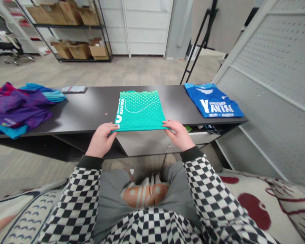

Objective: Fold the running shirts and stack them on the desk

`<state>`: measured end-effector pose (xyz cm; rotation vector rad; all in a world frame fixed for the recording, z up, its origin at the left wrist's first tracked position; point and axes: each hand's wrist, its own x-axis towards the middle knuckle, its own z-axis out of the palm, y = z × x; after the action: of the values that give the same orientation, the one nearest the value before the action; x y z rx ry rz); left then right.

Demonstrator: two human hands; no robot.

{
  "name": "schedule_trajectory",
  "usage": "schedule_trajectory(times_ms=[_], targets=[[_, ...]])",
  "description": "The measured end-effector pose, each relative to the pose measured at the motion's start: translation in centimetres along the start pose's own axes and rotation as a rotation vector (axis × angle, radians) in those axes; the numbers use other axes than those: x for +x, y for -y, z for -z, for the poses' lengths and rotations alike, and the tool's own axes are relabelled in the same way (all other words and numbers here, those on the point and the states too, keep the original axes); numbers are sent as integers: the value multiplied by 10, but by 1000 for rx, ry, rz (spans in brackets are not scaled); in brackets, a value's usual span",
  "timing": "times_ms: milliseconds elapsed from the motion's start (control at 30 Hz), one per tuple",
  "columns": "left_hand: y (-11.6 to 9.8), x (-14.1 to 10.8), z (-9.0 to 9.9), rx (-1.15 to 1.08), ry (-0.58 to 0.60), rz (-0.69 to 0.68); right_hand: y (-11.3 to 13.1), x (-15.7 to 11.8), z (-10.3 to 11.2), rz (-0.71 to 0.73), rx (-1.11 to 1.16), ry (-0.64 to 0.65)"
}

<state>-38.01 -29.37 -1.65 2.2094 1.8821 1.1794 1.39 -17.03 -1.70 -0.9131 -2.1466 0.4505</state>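
A green shirt [142,110] with white lettering along its left side lies folded into a rough rectangle on the dark table [96,105]. My left hand [101,138] pinches its near left corner between thumb and fingers. At the near right corner, my right hand [178,134] holds the same edge in a pinch. The near edge of the shirt sits at the front edge of the table, between both hands.
Crumpled purple and blue shirts [22,105] are heaped at the table's left end. A folded blue shirt [213,101] lies at the right. Near the back edge is a flat pale packet [74,89]. A perforated panel [274,74] stands on the right.
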Motion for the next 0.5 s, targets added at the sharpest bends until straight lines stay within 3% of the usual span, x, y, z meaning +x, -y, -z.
schedule_trajectory(times_ms=[267,400,500], targets=[[-21,-50,33,-9,116,-84,34,-41,25,158,127,44],[-40,-71,63,-11,109,-84,56,-58,47,111,192,104],[-58,-72,88,-22,86,-58,77,-57,66,47,252,122]])
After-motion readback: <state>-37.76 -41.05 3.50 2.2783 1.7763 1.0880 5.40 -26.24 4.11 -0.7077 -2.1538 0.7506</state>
